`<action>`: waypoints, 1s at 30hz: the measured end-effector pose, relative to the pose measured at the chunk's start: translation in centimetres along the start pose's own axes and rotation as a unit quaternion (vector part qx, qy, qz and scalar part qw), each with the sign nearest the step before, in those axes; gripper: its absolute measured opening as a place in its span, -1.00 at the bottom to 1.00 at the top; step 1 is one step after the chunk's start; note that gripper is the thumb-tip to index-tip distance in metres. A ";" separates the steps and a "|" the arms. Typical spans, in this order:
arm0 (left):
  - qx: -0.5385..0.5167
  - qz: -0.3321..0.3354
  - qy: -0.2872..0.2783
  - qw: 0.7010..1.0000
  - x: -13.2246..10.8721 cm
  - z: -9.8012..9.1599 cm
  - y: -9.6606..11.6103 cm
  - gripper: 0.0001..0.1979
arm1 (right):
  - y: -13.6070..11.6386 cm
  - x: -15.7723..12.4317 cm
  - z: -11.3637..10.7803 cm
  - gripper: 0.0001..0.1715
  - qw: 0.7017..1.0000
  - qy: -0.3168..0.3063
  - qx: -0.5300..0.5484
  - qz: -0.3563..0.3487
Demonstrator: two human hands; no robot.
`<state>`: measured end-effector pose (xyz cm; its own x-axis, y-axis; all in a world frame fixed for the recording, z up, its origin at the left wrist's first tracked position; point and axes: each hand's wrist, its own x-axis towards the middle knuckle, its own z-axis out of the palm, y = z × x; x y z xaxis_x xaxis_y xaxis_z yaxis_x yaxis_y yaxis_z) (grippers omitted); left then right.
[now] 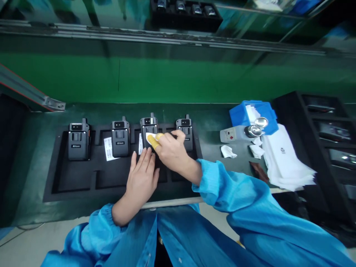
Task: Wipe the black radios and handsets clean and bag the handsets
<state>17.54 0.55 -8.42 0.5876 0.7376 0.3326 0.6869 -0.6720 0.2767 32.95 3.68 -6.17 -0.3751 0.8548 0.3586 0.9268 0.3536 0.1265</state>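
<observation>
In the head view, a black two-way radio (145, 126) lies back side up in a black foam tray (72, 181). My right hand (169, 148), with yellow finger covers, pinches a small white cloth (148, 136) and presses it on the radio's back. My left hand (141, 178) rests flat, fingers stretched out, with its fingertips at the radio's lower edge. Two similar radios lie to the left, a middle one (120, 141) and a far left one (79, 144). Another radio (186, 129) sits to the right, partly hidden by my right hand.
White label sheets (109, 150) lie beside the radios. On the right stand a blue bin (239, 111), a clear bottle with a metal top (232, 134), crumpled wipes (228, 151) and a stack of white cloths (283, 159). A black tray rack (303, 129) with devices stands farther right.
</observation>
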 end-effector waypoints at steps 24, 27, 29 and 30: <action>0.025 -0.056 0.068 0.996 -3.5 -2.5 -5.3 -0.60 | -3.0 8.7 1.7 -0.67 0.998 -0.013 0.001 -0.068; 0.018 -0.055 0.073 0.996 -3.6 -2.3 -5.4 -0.58 | -3.4 9.6 2.4 -0.68 0.995 -0.044 0.008 -0.091; 0.012 -0.059 0.077 0.995 -3.5 -2.2 -5.2 -0.57 | -3.1 9.3 2.5 -0.67 0.995 -0.037 -0.009 -0.090; 0.012 -0.059 0.078 0.995 -3.4 -2.2 -5.2 -0.58 | -3.0 9.0 2.5 -0.67 0.996 -0.031 -0.017 -0.084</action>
<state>11.04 1.35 -9.02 0.4301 0.7904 0.4361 0.7583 -0.5785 0.3006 26.75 11.28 -5.60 -0.5248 0.8063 0.2728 0.8503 0.4819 0.2117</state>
